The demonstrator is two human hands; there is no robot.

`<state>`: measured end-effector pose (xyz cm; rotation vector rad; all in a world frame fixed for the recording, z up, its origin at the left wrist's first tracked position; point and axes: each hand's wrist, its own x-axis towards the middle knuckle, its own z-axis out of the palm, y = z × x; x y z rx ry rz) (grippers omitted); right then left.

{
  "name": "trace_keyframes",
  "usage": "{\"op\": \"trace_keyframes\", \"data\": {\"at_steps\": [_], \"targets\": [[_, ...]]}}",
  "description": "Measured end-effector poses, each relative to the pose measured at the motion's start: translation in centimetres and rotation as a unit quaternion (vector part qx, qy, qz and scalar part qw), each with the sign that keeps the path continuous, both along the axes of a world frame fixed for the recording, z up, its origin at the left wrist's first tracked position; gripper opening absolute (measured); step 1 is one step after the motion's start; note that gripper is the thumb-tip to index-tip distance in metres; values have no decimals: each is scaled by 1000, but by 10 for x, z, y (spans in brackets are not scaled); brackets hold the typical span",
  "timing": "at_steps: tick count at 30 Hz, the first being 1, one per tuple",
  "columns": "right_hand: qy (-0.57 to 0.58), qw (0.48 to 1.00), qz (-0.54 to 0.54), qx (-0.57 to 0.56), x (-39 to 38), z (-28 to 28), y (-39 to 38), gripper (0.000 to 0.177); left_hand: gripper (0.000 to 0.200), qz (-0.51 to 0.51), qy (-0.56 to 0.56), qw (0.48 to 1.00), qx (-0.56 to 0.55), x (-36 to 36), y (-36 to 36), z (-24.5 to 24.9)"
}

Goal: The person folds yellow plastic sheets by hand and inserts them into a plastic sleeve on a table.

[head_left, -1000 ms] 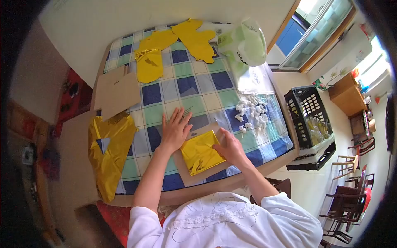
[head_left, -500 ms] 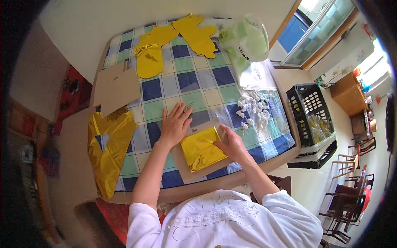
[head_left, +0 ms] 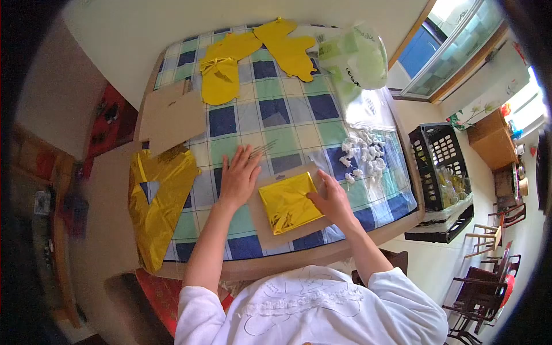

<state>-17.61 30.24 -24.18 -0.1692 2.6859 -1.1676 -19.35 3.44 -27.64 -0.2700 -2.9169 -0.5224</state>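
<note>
A folded gold foil balloon [head_left: 287, 206] lies on a cardboard sheet [head_left: 265, 230] with a hang hole, near the front edge of the cloth-covered table. My right hand [head_left: 334, 202] grips the right side of this stack, thumb pressed on the foil and fingers along the card's edge. To the left of the card, my left hand [head_left: 238, 179] lies flat with fingers spread. Its fingertips are by a clear plastic bag [head_left: 267, 150] with printed lines, which is hard to make out against the checked cloth.
Flat gold foil balloons lie at the left [head_left: 167, 201] and back [head_left: 284, 49]. Cardboard sheets [head_left: 172, 118] are stacked at left. Small white bundles [head_left: 365, 152], clear bags [head_left: 368, 109] and a green-white plastic bag [head_left: 356, 57] lie at right. Black crates [head_left: 440, 172] stand beyond the edge.
The whole view has shifted slightly, so the table appears further right. My left hand has slid a little away from the card. My right hand keeps its place on the folded foil.
</note>
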Motion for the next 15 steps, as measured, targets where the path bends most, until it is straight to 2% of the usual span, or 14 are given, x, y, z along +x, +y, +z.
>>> {"op": "trace_keyframes", "data": {"at_steps": [5,7,10,13,15], "targets": [[10,1000,-1,22,0,5,-10,69,40,-7,29,999,-11,-2,2,1],[14,1000,1,18,0,4,-7,69,39,5,41,999,-35,5,16,26],[83,997,10,6,4,1,-8,66,29,-72,-46,992,90,1,42,43],[18,1000,-22,-8,2,6,-12,62,17,-66,-27,994,80,-7,62,48],[16,1000,-13,-10,2,9,-12,59,14,-60,6,998,22,-13,68,43]]}}
